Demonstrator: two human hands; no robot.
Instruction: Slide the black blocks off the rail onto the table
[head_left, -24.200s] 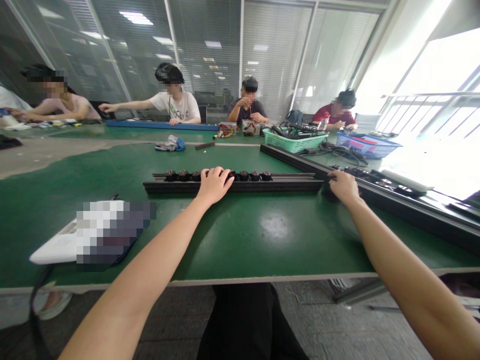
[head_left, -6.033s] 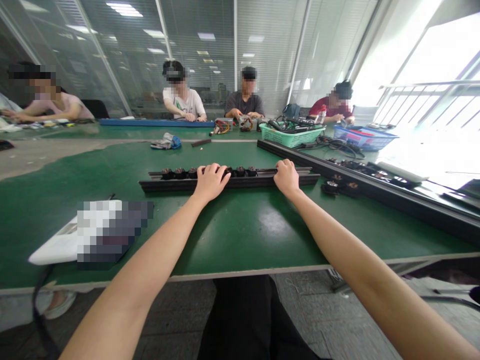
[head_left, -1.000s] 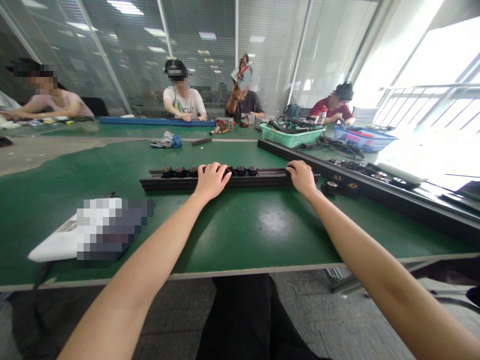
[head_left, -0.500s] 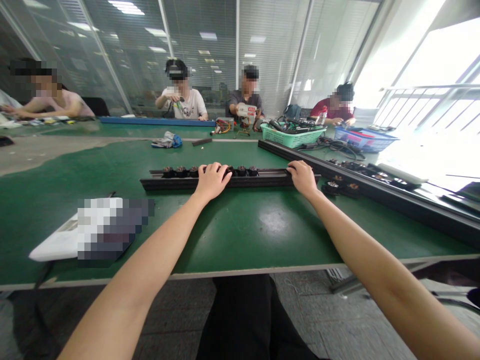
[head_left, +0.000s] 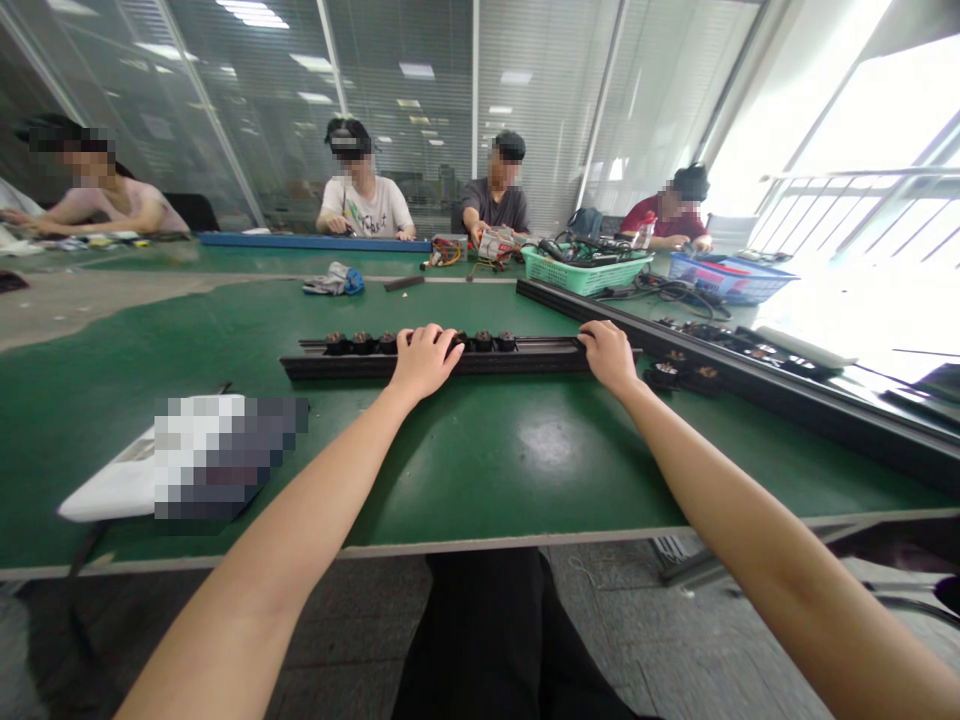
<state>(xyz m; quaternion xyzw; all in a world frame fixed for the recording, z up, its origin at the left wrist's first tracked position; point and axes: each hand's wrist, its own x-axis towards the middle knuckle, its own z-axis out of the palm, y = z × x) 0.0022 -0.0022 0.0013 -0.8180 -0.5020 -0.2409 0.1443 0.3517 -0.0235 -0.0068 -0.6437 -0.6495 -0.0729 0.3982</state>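
Observation:
A black channel-shaped rail point(head_left: 345, 369) lies across the green table before me, with several round black socket-like pieces point(head_left: 363, 343) standing in a row in it. My left hand point(head_left: 426, 358) is curled over the middle of this row, its fingers wrapped down over the pieces; its palm hides some of them. At the rail's right end, my right hand point(head_left: 607, 352) has its fingers bent together over the channel. Whether a small part sits under those fingertips is hidden. More loose round black pieces point(head_left: 664, 375) lie just right of that hand.
A longer black rail point(head_left: 750, 370) runs diagonally along the right. Behind it stand a green basket point(head_left: 589, 272) of cables and a blue basket point(head_left: 731, 278). A glove point(head_left: 334, 279) lies farther back, a white pouch-like object point(head_left: 120, 475) at left. Several people work across the table.
My right hand has shifted very slightly right along the rail; my left hand stays put. Across the table, one person has lowered a white box and another has lowered a hand.

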